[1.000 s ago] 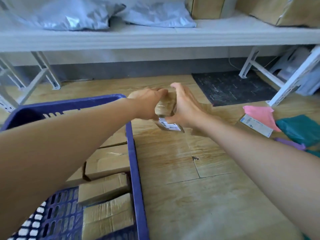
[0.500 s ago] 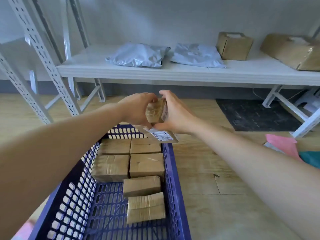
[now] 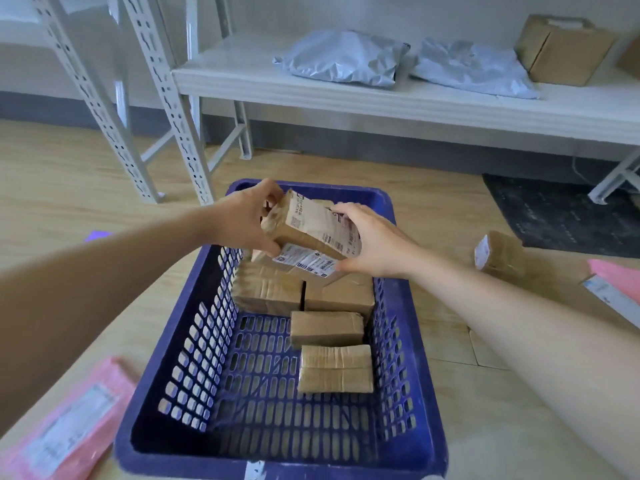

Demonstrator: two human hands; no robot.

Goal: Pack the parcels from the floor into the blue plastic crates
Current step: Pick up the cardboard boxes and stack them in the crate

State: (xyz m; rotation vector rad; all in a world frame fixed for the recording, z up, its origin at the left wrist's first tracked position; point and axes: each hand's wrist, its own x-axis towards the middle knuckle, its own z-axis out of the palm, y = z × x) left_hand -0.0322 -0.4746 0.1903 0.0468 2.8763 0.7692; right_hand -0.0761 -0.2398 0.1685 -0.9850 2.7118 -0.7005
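Well, I have both hands on a labelled cardboard parcel [image 3: 311, 223], tilted above the far end of the blue crate [image 3: 194, 341]. My left hand [image 3: 242, 220] curls round its far end and my right hand [image 3: 374, 240] wraps over its near end. A second labelled parcel [image 3: 304, 263] lies just beneath; I cannot tell whether it is carried or resting. Taped parcels [image 3: 327, 327] already line the crate's far and right walls. I judge the job partly done: a brown parcel [image 3: 502, 254] and two pink mailers [image 3: 62, 427] wait on the floor [image 3: 467, 393].
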